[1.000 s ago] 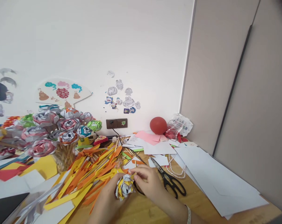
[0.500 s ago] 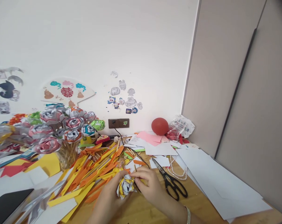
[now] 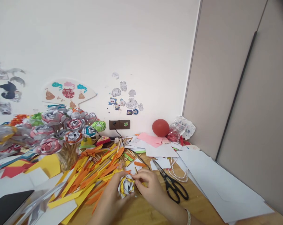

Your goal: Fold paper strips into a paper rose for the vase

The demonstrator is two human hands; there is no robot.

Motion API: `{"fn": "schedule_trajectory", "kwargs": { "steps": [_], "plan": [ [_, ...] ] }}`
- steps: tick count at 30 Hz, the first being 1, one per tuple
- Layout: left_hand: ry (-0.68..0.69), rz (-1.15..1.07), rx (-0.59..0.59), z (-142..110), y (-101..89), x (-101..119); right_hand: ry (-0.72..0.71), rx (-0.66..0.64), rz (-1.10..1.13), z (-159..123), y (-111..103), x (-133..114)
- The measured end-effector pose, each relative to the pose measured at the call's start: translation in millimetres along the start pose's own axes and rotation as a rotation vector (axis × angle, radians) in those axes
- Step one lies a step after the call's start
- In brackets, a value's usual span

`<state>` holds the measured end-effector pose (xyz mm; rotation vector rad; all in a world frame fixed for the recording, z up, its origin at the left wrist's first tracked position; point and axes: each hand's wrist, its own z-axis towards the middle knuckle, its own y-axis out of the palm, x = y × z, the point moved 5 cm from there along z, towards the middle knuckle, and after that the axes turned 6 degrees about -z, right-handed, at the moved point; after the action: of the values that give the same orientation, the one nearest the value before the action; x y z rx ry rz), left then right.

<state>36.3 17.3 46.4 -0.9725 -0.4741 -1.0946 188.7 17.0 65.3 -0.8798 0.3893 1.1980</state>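
Note:
A white and yellow folded paper flower (image 3: 126,186) is held above the wooden table, its layered petals facing me. My left hand (image 3: 113,189) is wrapped round its left side and underside. On the flower's right edge, my right hand (image 3: 147,184) pinches with thumb and forefinger. A thin stick shows just above the right fingers; whether they grip it I cannot tell. Black-handled scissors (image 3: 173,184) lie just right of my right hand. Left of my hands spreads a heap of yellow and orange paper strips (image 3: 92,168).
Several finished paper flowers (image 3: 73,124) stand bunched at the back left. White sheets (image 3: 216,181) cover the right side, beside a pearl string (image 3: 179,176). A red balloon (image 3: 160,127) rests by the wall. A black cable (image 3: 120,135) runs from the socket across the table.
The flower has turned a little, its face showing more toward me. Both hands keep their hold in nearly the same place, and the view has shifted slightly.

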Motion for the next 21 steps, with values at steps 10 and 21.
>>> {"fn": "schedule_trajectory", "kwargs": {
  "steps": [10,21],
  "plan": [
    [0.122,-0.032,-0.001,1.8,0.5,-3.0,0.175,0.021,0.273,-3.9,14.3,23.2],
    [0.109,-0.028,0.014,-0.9,-0.3,-0.5,0.113,0.003,0.165,-4.0,11.9,13.0]
  ]
}}
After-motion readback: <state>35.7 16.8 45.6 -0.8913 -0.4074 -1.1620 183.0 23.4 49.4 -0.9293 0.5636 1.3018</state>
